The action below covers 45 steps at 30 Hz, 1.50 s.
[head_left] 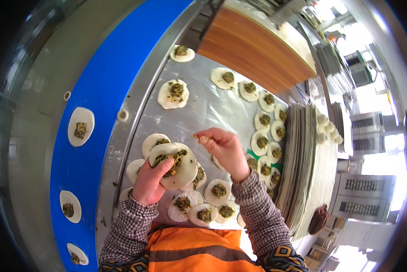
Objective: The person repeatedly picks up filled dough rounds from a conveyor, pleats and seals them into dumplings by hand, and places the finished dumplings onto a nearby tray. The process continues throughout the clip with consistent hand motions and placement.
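My left hand (152,182) is closed on the edge of a flat dough round (185,174), with the thumb on top beside its dark green chopped filling (175,162). The round is held up over other filled rounds, and some filling lies loosely spread toward its edge. To the right, my right hand (225,148) hovers above the metal table with thumb and fingers pinched together. A tiny brownish speck shows at those fingertips, too small to name. Below the hands several filled dough rounds (219,190) lie close together, some overlapping.
A blue conveyor belt (117,59) along the left carries spaced dough rounds (81,127) with filling. More filled rounds (260,142) line the right side of the metal table (190,122), beside a tall stack of thin boards (298,154). A wooden box (253,45) stands at the far end.
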{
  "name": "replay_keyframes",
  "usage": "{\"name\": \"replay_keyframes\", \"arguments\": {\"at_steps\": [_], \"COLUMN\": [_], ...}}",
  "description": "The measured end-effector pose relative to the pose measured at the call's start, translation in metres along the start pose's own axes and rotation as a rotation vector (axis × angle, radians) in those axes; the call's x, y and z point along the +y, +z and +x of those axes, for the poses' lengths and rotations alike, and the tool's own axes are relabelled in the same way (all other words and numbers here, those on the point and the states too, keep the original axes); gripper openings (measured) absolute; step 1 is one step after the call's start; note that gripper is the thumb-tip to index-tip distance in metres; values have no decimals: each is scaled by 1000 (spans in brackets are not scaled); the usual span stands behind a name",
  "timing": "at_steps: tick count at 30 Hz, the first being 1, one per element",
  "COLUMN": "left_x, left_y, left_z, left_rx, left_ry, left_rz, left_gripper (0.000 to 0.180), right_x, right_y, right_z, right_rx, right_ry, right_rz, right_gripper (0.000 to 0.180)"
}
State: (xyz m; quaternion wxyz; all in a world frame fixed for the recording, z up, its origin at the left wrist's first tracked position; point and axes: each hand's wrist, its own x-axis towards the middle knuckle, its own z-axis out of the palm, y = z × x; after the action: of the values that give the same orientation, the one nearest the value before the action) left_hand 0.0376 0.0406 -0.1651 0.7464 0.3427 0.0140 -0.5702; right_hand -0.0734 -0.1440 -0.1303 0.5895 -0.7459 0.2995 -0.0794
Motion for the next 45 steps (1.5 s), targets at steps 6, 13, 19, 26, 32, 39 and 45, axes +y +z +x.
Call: {"name": "replay_keyframes", "arguments": {"at_steps": [6, 13, 19, 26, 32, 39, 45], "left_x": [-35, -82, -90, -101, -103, -98, -92], "left_y": [34, 56, 64, 69, 70, 74, 77], "left_z": [-22, -40, -49, -55, -53, -49, -49], "left_rx": [-39, -32, -185, -193, -215, -274, -438], "left_ry": [-36, 3, -96, -131, -81, -80, -7], "left_rz": [-91, -53, 73, 316, 588, 849, 1077], "left_gripper": [33, 32, 32, 36, 32, 35, 36], "right_x": [-12, 1, 21, 49, 52, 55, 48], "right_y": [19, 1, -34, -26, -22, -19, -19], "right_z": [-99, -159, -180, -196, -201, -203, -207], "right_rx": [230, 327, 404, 269, 357, 402, 302], "right_ry": [-452, -593, -159, 3, -77, -229, -69], "right_rz": [-527, -881, 50, 239, 294, -137, -2], "right_gripper": [43, 33, 22, 17, 12, 10, 7]}}
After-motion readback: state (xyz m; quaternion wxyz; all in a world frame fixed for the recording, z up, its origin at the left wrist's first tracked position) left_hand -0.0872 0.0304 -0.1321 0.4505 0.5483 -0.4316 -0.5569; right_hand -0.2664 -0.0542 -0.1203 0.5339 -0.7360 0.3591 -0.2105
